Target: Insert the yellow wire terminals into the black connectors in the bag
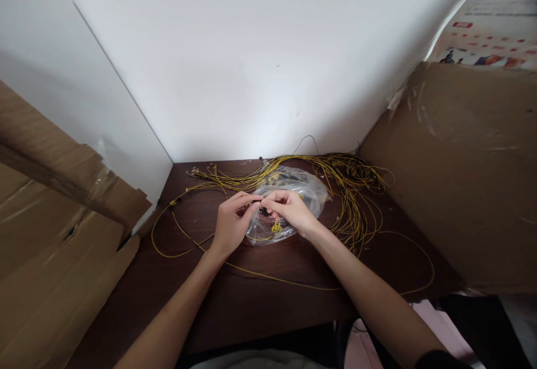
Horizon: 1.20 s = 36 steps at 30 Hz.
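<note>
My left hand (235,218) and my right hand (291,209) meet over a clear plastic bag (310,201), fingertips pinched close together. Between them runs a thin dark and yellow wire, mostly hidden by the fingers. Beneath the hands, the bag shows small black and yellow pieces (276,227). A long bundle of yellow and black wires (344,179) lies behind and to the right of the bag. Its pale-tipped ends (197,172) fan out at the left. One loose yellow wire (289,281) loops across the table in front of my hands.
The dark brown table (260,307) backs onto a white wall (251,78). Cardboard (62,246) stands along the left, and a large cardboard box (461,179) closes off the right. Printed paper (495,28) shows above that box. Something pink (440,324) is below the table's right front edge.
</note>
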### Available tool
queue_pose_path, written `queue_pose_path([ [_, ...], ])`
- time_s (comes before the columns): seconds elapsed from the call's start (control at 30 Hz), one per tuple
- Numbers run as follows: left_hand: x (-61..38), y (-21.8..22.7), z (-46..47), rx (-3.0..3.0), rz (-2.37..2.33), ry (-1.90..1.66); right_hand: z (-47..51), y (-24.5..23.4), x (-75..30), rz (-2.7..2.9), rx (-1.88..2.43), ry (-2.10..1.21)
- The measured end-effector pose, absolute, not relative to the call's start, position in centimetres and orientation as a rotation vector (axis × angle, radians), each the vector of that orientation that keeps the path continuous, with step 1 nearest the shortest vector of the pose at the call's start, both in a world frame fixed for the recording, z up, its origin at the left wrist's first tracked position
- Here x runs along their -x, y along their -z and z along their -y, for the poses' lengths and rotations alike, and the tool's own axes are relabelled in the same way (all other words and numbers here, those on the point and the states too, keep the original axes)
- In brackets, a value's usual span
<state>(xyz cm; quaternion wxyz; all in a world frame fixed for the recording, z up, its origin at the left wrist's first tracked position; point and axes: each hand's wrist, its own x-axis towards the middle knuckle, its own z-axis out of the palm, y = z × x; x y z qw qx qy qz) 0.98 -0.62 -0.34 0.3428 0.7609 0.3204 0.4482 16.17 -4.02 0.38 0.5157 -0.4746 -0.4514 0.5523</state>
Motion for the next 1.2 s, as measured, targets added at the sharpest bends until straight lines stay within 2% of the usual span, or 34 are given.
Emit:
queue_pose_path([
  [0.4, -0.66, 0.38, 0.22, -1.932, -0.919, -1.239, 3.97, -0.3, -16.13, 1.015, 1.151, -1.291],
  [0.8, -1.11, 0.47, 0.7, -1.971, -0.854, -1.154, 4.0, -0.23, -15.98, 1.057, 1.147, -1.292],
  [1.2, -1.19, 0.78, 0.37, -1.575, -0.951, -1.225, 3.94, -0.32, -15.75, 1.047, 1.162, -1.242],
])
